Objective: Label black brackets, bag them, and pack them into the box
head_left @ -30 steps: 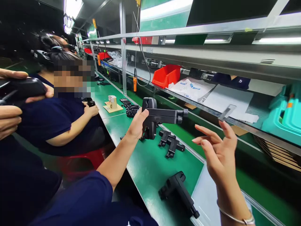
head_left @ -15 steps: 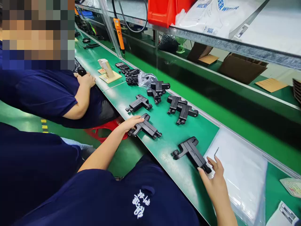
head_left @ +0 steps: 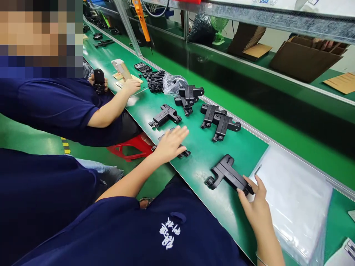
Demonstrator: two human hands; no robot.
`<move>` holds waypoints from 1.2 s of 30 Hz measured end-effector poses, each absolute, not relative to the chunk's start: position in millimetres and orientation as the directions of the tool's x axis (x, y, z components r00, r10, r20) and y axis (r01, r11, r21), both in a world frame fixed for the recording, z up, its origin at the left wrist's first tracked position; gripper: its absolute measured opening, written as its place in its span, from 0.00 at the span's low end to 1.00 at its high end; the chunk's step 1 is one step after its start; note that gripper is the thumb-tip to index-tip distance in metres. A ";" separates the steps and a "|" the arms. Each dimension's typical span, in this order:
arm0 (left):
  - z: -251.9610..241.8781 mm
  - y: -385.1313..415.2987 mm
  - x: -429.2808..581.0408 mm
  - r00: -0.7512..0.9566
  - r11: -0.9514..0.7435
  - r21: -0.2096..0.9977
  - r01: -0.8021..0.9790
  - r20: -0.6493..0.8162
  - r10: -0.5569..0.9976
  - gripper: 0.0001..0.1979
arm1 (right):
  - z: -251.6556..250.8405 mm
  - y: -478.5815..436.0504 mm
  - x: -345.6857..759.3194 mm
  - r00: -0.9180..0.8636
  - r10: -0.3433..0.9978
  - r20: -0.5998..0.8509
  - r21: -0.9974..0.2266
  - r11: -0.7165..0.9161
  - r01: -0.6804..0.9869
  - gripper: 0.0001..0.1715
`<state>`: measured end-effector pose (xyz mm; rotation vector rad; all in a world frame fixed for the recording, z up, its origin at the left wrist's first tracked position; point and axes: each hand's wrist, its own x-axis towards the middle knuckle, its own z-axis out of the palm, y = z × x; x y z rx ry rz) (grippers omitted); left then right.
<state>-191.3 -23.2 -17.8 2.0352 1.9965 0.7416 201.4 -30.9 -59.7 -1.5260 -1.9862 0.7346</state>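
My left hand (head_left: 171, 145), fingers spread, is over a black T-shaped part (head_left: 184, 153) at the green table's front edge and hides much of it. Farther right, another black T-shaped part (head_left: 227, 173) lies on the table. My right hand (head_left: 256, 199) has thumb and a finger at the right end of that part, and a small bent metal tool (head_left: 258, 169) sticks up from its fingers. Behind my left hand lies a single black part (head_left: 165, 115). More of these parts (head_left: 222, 125) rest in overlapping groups toward the back rail.
At the left a co-worker's hand (head_left: 131, 87) touches a beige fixture (head_left: 122, 69); the other holds a black part (head_left: 99, 80). Small black pieces (head_left: 155, 81) lie beside a clear bag (head_left: 174, 84). White plastic sheets (head_left: 299, 199) cover the right side. A metal shelf (head_left: 266, 20) runs overhead.
My left hand has lifted off the near part's end and moved right over it, fingers spreading. The co-worker's hand has reached to the fixture. The view has shifted slightly.
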 end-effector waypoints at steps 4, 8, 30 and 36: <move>-21.3 -24.9 -170.3 -0.023 -0.052 0.517 0.855 0.137 0.990 0.23 | -51.6 -32.8 203.6 -0.202 0.974 0.103 -0.815 0.199 0.544 0.41; -11.5 -6.4 -131.5 0.081 -0.255 0.639 0.726 0.288 0.954 0.20 | -39.3 -30.9 209.1 0.049 0.992 0.120 -0.977 0.109 0.185 0.24; -55.6 0.3 -31.8 0.440 -0.256 0.831 0.494 0.015 0.898 0.26 | -33.8 -29.0 155.6 0.096 0.994 -0.057 -0.879 -0.096 0.468 0.10; -59.5 -0.7 -31.7 0.432 -0.278 0.831 0.481 0.051 0.900 0.27 | -31.8 -30.0 153.9 0.116 0.991 -0.062 -0.857 -0.113 0.503 0.11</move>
